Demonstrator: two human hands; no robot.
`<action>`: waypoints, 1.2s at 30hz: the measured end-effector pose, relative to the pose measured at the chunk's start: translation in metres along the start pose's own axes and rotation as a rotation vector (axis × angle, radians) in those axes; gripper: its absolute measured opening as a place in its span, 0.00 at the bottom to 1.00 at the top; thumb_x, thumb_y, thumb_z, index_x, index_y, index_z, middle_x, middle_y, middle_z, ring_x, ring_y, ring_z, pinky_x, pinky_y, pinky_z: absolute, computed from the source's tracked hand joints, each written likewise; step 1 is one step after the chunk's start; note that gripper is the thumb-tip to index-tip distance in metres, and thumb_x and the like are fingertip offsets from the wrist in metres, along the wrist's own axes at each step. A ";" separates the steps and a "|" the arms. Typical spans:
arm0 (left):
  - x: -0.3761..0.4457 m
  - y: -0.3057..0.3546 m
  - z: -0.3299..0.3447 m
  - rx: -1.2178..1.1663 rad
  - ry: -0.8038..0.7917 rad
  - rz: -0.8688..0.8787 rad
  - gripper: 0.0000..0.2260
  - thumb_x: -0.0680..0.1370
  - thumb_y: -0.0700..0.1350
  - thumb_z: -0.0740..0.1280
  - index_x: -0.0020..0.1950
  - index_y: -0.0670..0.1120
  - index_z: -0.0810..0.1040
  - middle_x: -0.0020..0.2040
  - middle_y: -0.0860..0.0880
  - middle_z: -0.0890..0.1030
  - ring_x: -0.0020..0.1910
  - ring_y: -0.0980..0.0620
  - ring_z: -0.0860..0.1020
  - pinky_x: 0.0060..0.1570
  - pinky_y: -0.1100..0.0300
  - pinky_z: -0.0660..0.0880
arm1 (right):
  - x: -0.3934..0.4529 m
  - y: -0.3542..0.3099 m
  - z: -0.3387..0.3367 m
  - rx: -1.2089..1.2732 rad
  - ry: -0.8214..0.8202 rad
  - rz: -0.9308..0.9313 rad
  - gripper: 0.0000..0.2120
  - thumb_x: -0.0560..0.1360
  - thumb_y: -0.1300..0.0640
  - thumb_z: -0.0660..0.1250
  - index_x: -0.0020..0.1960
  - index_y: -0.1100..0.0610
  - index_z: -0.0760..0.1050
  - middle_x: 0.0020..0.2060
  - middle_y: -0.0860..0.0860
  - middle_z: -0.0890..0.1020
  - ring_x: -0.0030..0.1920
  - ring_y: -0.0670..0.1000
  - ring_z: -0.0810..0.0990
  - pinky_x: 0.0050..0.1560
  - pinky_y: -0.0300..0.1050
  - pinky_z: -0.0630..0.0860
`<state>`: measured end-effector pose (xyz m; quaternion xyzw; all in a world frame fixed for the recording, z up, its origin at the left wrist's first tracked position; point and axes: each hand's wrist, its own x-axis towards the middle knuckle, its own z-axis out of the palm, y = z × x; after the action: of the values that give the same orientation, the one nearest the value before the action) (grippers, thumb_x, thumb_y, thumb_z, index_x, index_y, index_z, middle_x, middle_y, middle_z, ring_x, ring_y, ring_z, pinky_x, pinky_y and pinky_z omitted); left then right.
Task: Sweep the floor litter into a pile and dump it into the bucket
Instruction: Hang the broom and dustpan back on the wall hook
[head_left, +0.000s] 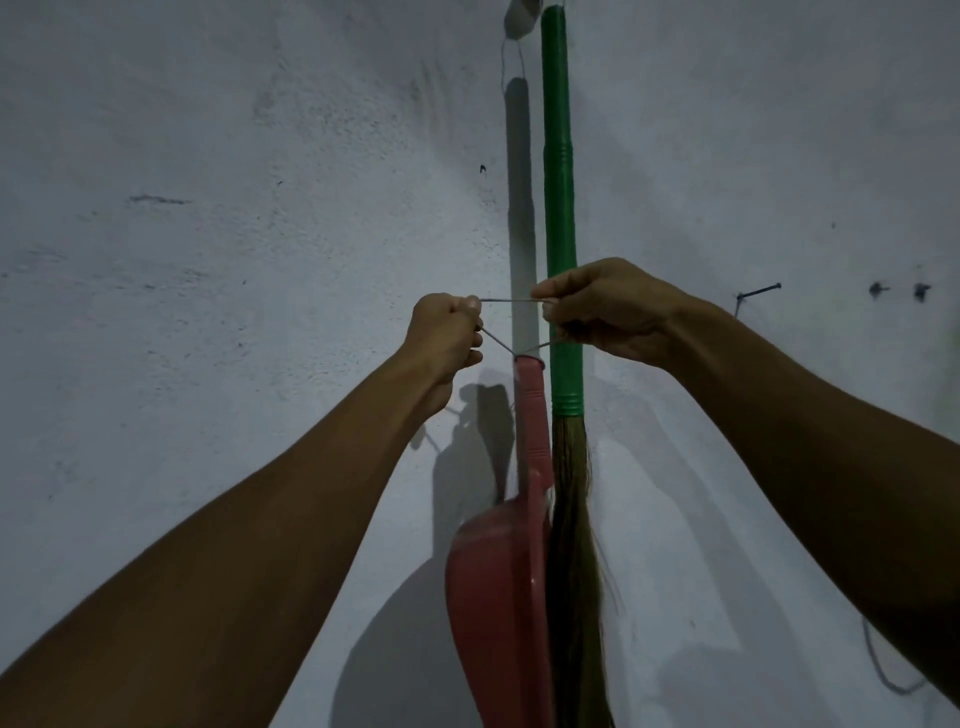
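Both arms reach up toward a pale, rough wall (208, 234). The left hand (447, 338) and the right hand (608, 312) each pinch one side of a thin string loop (506, 300), pulling it taut between them; the loop runs down in a V to the top of the pink dustpan's handle. The grip of each hand is narrow, fingers curled tight on the string.

The dustpan (498, 597) hangs upright from that loop, handle up and scoop down, close against the wall. Just beside it on the right hangs a broom (563, 332) with a green handle and long straw-coloured bristles pointing down; the bristles touch the dustpan's right edge. The broom's handle runs up to the top of the view and passes behind the right hand. Its shadow falls on the wall just left of it.

A nail (761, 291) sticks out of the wall to the right of the right hand. A thin cord (883, 670) droops low on the wall beside the right forearm.
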<state>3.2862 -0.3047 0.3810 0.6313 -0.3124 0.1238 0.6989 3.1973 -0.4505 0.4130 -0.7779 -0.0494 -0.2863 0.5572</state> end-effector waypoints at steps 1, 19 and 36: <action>0.002 -0.001 0.003 0.002 -0.005 0.012 0.12 0.83 0.42 0.59 0.40 0.43 0.73 0.37 0.46 0.73 0.35 0.53 0.71 0.37 0.60 0.73 | 0.002 0.001 -0.005 0.001 0.001 -0.010 0.10 0.74 0.73 0.65 0.51 0.65 0.80 0.47 0.58 0.79 0.44 0.52 0.78 0.40 0.40 0.81; 0.076 0.067 0.084 0.055 0.049 0.222 0.12 0.83 0.41 0.59 0.41 0.41 0.74 0.35 0.45 0.72 0.32 0.53 0.70 0.30 0.63 0.68 | 0.088 -0.043 -0.098 -0.322 0.145 -0.238 0.03 0.76 0.64 0.70 0.46 0.65 0.80 0.38 0.55 0.82 0.35 0.48 0.79 0.28 0.37 0.76; 0.161 0.130 0.096 0.252 0.296 0.481 0.12 0.83 0.43 0.59 0.42 0.42 0.73 0.35 0.47 0.71 0.31 0.54 0.69 0.27 0.63 0.65 | 0.185 -0.090 -0.082 0.015 0.449 -0.485 0.05 0.79 0.65 0.65 0.52 0.67 0.76 0.45 0.61 0.80 0.37 0.56 0.82 0.36 0.49 0.84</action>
<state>3.3105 -0.4098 0.5818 0.5961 -0.3302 0.4141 0.6035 3.2832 -0.5349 0.5988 -0.6566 -0.1111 -0.5747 0.4756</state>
